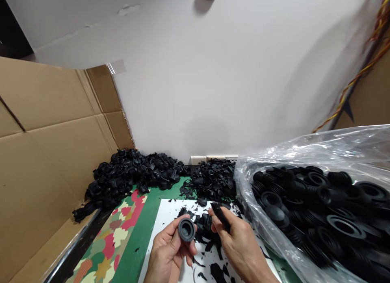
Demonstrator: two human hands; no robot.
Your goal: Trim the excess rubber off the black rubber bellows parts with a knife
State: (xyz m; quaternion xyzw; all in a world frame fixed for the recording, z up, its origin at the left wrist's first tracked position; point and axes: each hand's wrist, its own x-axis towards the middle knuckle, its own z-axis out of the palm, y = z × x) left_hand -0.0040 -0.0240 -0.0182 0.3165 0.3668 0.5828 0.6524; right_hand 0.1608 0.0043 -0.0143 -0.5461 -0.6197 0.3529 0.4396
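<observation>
At the bottom centre, my left hand [170, 247] holds a round black rubber part [186, 229], its open ring end facing up towards the camera. Just to the right, my right hand [236, 238] has its fingers wrapped round a dark, stick-like object [221, 217]; what kind of object it is cannot be made out. The two hands are apart. Beneath them lies a white sheet [157, 234] strewn with black rubber scraps [217, 273], and more black pieces lie between the hands.
A clear plastic bag [248, 193] full of ribbed black rubber parts [323, 210] stands on the right. Black scraps [134, 173] are heaped at the back left, beside a cardboard panel [55, 153]. Another scrap pile [215, 179] lies against the white wall [213, 79].
</observation>
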